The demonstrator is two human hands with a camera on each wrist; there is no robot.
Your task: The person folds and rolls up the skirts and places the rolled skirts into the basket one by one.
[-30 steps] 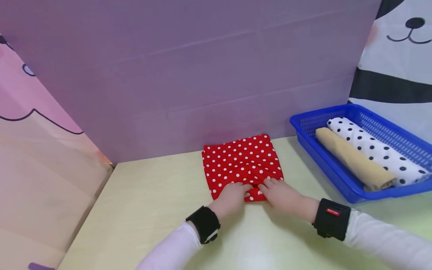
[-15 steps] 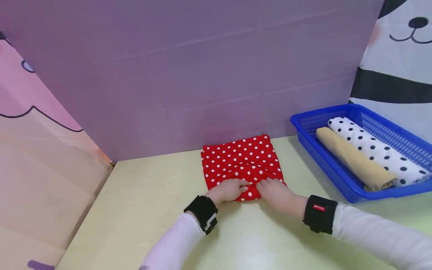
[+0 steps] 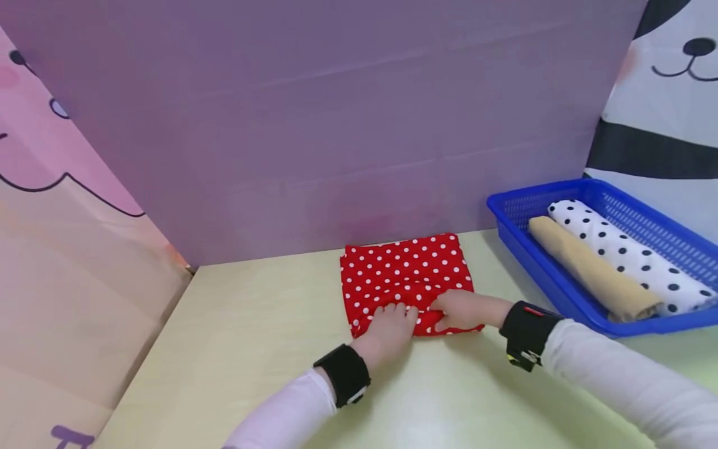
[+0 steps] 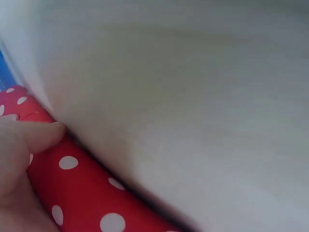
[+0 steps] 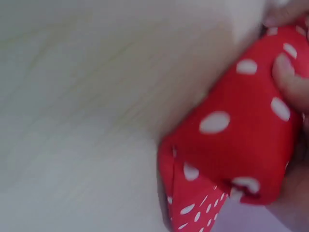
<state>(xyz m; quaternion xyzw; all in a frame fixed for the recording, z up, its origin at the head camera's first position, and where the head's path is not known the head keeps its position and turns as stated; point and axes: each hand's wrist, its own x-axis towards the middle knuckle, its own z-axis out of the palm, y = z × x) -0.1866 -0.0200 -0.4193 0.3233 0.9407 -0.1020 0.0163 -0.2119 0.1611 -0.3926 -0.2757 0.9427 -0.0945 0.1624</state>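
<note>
A red cloth [image 3: 404, 265] with white dots lies as a folded rectangle against the purple backdrop, its near edge turned into a thick roll. My left hand [image 3: 387, 330] holds the left-middle of that roll, fingers laid over the top. In the left wrist view the thumb [image 4: 46, 135] presses the roll's near side. To the right, my right hand [image 3: 462, 308] pinches the roll between thumb and fingers. The right wrist view shows the roll's end [image 5: 246, 188] sticking out past that hand, with a loose layer beneath. Part of the roll is hidden by both hands.
A blue plastic basket [image 3: 552, 305] stands on the pale table [image 3: 252, 324] at the right. Inside lie a rolled tan cloth [image 3: 594, 268] and a rolled white cloth with black dots [image 3: 639, 252]. The purple backdrop [image 3: 336, 125] rises behind the table.
My right hand has turned and shifted right along the roll, its thumb now on the near side. The left hand's fingers have spread across the roll. The rolled edge looks straighter.
</note>
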